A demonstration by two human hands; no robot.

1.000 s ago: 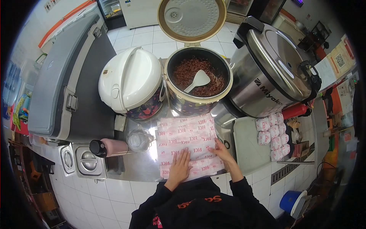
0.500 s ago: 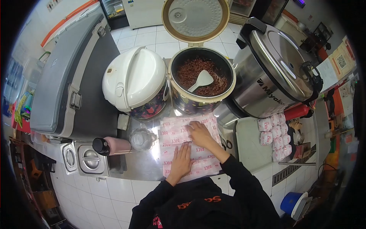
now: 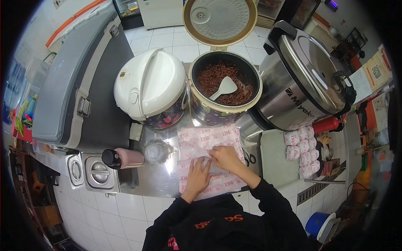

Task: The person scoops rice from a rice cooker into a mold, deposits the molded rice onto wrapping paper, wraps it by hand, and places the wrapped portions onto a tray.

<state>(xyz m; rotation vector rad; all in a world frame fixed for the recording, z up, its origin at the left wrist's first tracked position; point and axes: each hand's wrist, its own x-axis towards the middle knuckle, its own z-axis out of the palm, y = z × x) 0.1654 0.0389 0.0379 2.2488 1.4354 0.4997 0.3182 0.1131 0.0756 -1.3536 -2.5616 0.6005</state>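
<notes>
A stack of white wrapping paper printed in red with RICE (image 3: 207, 134) lies on the steel counter in front of me. Part of the top sheet is folded up into a raised, whitish edge. My left hand (image 3: 198, 175) rests on the paper with its fingers apart, pressing near the fold. Close beside it, my right hand (image 3: 226, 159) has its fingers curled together on the paper's folded edge. Behind the stack stands an open rice cooker (image 3: 193, 98) holding dark red rice (image 3: 214, 77). A white rice paddle (image 3: 226, 86) lies on that rice.
A closed white rice cooker (image 3: 161, 90) and a large steel Miyako cooker (image 3: 289, 90) flank the open one. At left are a grey cooler box (image 3: 100, 104), pink bottle (image 3: 130, 158) and lidded steel pans (image 3: 99, 173). Several wrapped packets (image 3: 303, 150) sit on a tray (image 3: 274, 161) at right.
My right hand has gone from lying spread on the paper to gripping its edge, a little lower and to the right. The paper's fold is now raised. My left fingers have spread.
</notes>
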